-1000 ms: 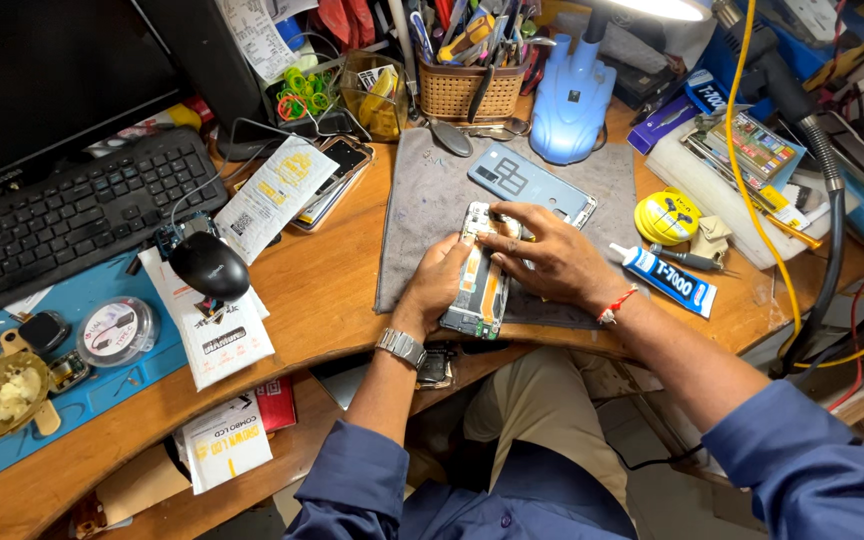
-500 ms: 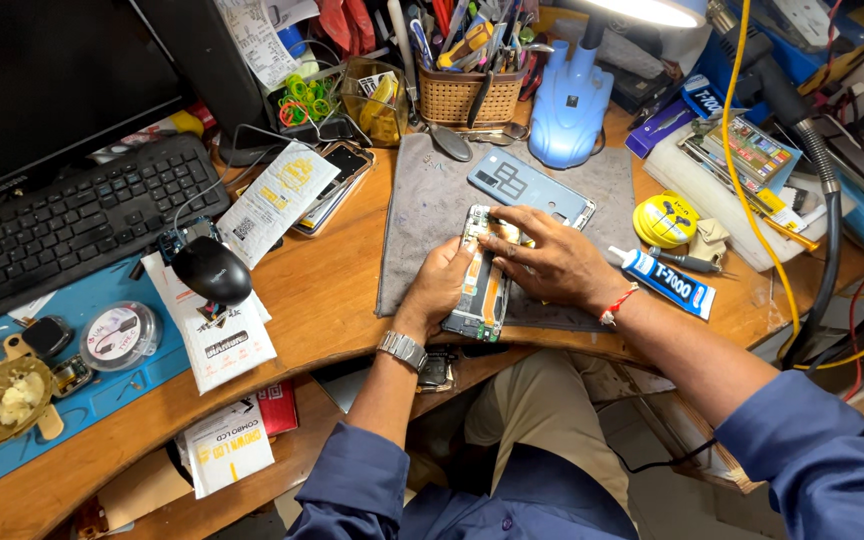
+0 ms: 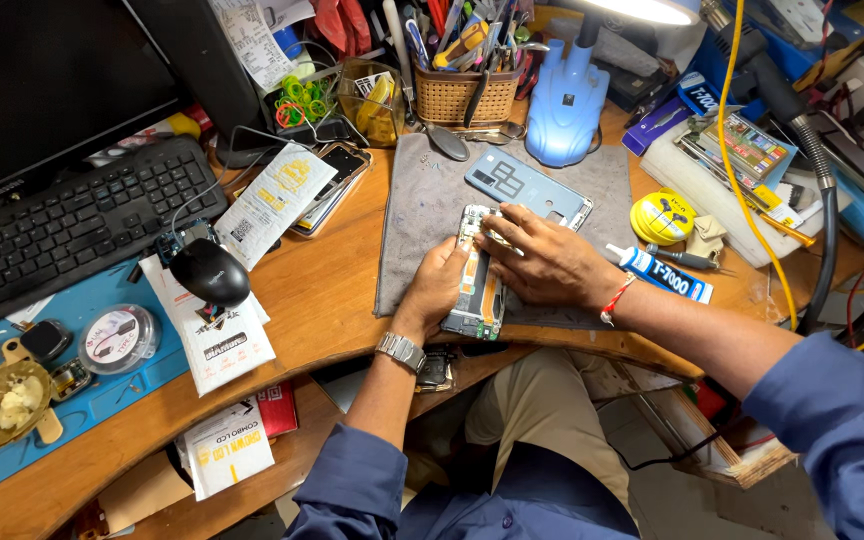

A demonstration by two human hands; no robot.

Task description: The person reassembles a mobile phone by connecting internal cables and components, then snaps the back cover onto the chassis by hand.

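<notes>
hands on opened phone, mat edge

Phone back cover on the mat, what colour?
Light blue-grey back cover, lying on the grey mat; head view shows it best.

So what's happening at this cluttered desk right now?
A person is working on an opened phone that lies on a grey mat at the desk's edge. The left hand steadies its side, while the right hand presses fingers onto its upper part. The phone's blue back cover lies apart, further up the mat. A glue tube rests just right of the right wrist.
</notes>
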